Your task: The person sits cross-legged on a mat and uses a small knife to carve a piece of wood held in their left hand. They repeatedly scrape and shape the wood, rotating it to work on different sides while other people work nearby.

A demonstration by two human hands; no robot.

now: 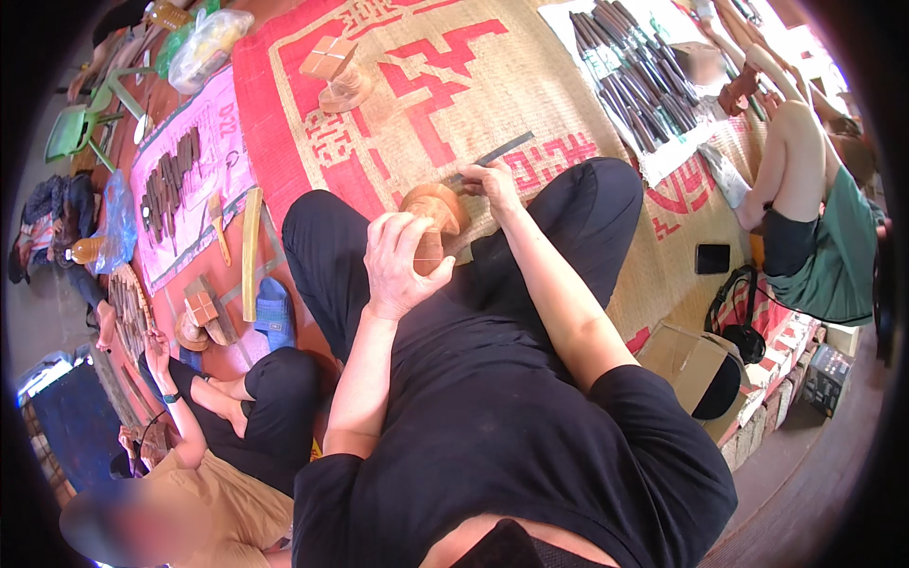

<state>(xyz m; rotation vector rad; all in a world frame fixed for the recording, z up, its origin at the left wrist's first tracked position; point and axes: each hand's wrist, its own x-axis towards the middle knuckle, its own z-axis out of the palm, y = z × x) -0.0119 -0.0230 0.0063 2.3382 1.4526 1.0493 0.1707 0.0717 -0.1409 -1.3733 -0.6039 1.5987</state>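
Between my bent knees sits a reddish wooden piece (434, 206), with a rounded part on the far side and a squarer block on the near side. My left hand (401, 257) is closed around the block, thumb on its right side. Just to the right of the wood, my right hand (490, 186) grips a long flat dark tool (508, 148), whose free end points away to the upper right. The tool's other end is hidden by my fingers, so I cannot tell whether it touches the wood.
A similar wooden piece (346, 87) lies farther off on the red-and-tan woven mat (530, 57). Carving tools lie on a pink sheet (213, 222) at left and a white cloth (668, 161) at right. People sit on both sides. A phone (712, 258) and cardboard box (682, 364) are at right.
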